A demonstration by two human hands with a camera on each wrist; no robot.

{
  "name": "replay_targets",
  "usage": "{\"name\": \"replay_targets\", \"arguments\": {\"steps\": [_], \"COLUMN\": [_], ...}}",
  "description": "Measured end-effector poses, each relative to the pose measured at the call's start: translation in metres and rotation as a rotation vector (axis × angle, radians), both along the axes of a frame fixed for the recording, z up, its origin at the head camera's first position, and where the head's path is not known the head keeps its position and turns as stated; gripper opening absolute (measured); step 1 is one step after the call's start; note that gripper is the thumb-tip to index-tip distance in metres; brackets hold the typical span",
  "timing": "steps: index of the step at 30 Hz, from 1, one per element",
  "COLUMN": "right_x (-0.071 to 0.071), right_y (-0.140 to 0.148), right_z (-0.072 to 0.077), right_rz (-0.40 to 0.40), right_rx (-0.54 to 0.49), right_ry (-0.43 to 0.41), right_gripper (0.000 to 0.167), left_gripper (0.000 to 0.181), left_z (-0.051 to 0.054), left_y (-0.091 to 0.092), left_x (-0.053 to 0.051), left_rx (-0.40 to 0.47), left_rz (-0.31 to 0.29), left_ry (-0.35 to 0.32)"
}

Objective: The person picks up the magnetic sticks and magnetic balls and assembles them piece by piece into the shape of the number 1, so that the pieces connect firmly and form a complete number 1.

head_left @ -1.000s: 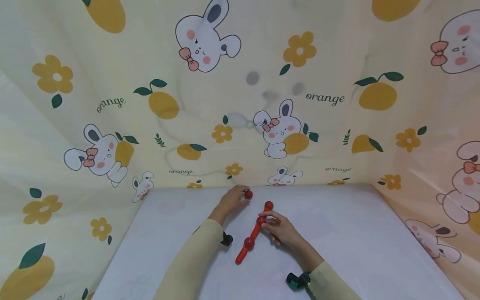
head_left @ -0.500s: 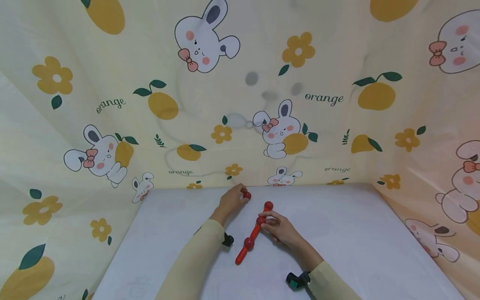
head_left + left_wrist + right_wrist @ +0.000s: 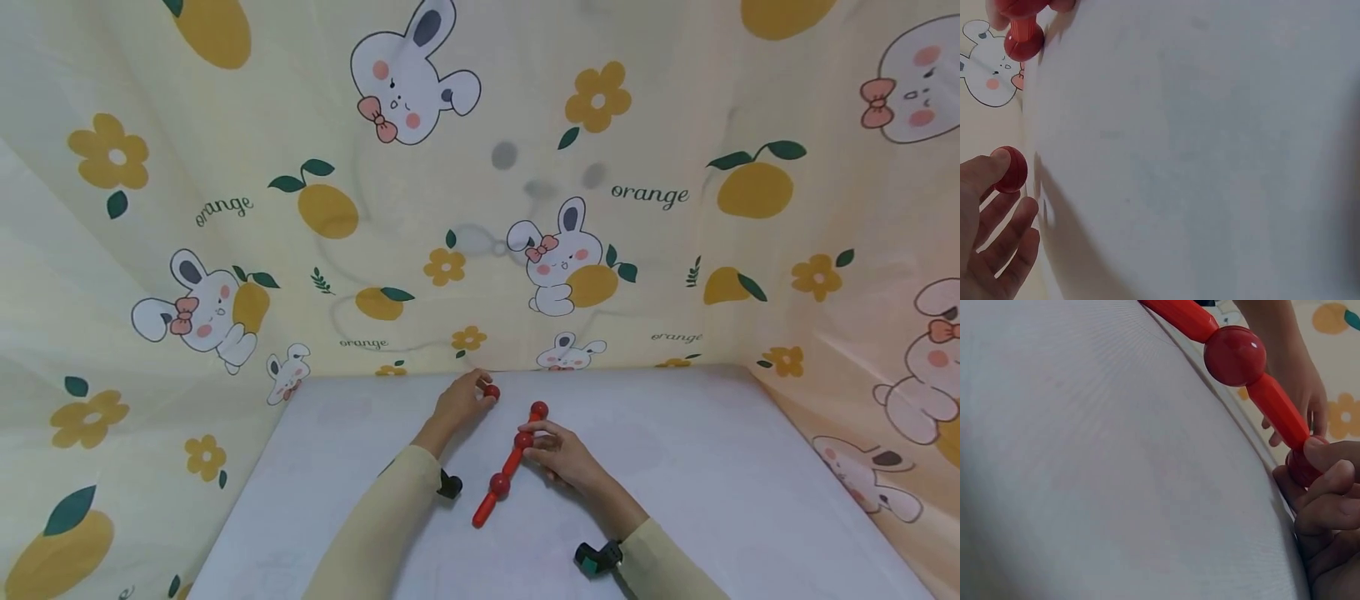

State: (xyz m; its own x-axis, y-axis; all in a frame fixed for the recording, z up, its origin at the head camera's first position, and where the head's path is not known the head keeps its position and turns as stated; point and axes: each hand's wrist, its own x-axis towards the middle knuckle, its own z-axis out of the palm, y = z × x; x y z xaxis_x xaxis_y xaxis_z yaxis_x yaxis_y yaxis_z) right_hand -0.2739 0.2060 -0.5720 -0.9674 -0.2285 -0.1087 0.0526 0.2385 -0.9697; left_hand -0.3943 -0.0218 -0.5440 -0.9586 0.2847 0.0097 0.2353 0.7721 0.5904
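A loose red ball [image 3: 492, 392] is pinched between the thumb and a finger of my left hand [image 3: 459, 403], near the table's back. In the left wrist view the other fingers spread below this ball [image 3: 1016, 170]. My right hand [image 3: 572, 458] pinches the upper middle ball of a red stick [image 3: 513, 461] built from short rods and balls. One ball tops the stick's far end, and a bare rod forms its near end. The right wrist view shows thumb and fingers around the gripped ball [image 3: 1302, 470], partly covering it. Left hand and stick are apart.
Both hands work over a white table [image 3: 675, 467]. A patterned cloth [image 3: 465, 192] with rabbits and oranges rises along the table's back and sides. Black wrist cameras sit at the left cuff [image 3: 450, 485] and right cuff [image 3: 597, 558].
My left hand has drawn the loose ball slightly left, a little farther from the stick. The right hand keeps its hold, and the stick stays nearly in place.
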Motion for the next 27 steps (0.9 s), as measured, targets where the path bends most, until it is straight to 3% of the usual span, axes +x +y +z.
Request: {"name": "replay_targets", "arguments": {"steps": [20, 27], "right_x": [-0.001, -0.002], "right_y": [-0.004, -0.001], "right_z": [0.000, 0.003], "right_rz": [-0.057, -0.055], "right_rx": [0.073, 0.093], "right_ry": [-0.004, 0.017], "right_gripper": [0.040, 0.039], "left_gripper": [0.036, 0.038], "left_z": [0.003, 0.001], "left_y": [-0.022, -0.033], "left_x": [0.030, 0.040], "left_rx": [0.106, 0.151], "left_rz": [-0.047, -0.031], "left_ry": [0.044, 0.046]}}
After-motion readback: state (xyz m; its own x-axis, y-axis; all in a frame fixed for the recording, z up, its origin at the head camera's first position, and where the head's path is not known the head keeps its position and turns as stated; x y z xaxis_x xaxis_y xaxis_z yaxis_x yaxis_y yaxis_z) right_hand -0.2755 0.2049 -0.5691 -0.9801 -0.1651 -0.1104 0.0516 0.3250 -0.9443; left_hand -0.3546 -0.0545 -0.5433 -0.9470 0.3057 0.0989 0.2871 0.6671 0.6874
